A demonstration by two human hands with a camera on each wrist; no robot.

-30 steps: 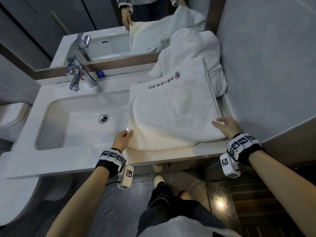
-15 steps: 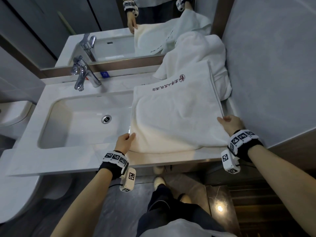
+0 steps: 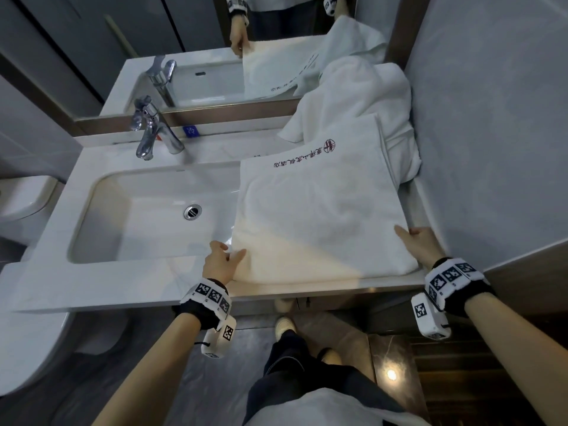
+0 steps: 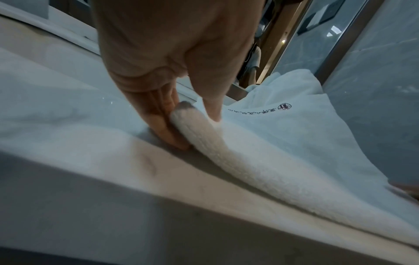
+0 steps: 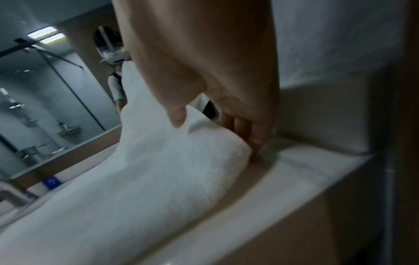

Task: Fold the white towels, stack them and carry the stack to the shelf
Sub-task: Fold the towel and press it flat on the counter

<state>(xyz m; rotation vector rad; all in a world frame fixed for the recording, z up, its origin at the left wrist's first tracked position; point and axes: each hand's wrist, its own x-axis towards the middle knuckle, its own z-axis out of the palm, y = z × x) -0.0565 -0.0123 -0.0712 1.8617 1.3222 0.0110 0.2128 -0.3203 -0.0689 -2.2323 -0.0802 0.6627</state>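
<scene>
- My left hand (image 3: 222, 262) pinches the near-left corner of the folded towel (image 3: 319, 210), thumb on top, fingers (image 4: 167, 125) underneath against the counter (image 3: 147, 281).
- My right hand (image 3: 421, 245) grips the near-right corner likewise, thumb above, fingers (image 5: 256, 132) tucked beneath.
- The folded towel lies flat on the counter right of the sink basin (image 3: 147, 210), printed lettering facing up.
- A crumpled towel (image 3: 362, 99) sits behind it, touching, against the wall.
</scene>
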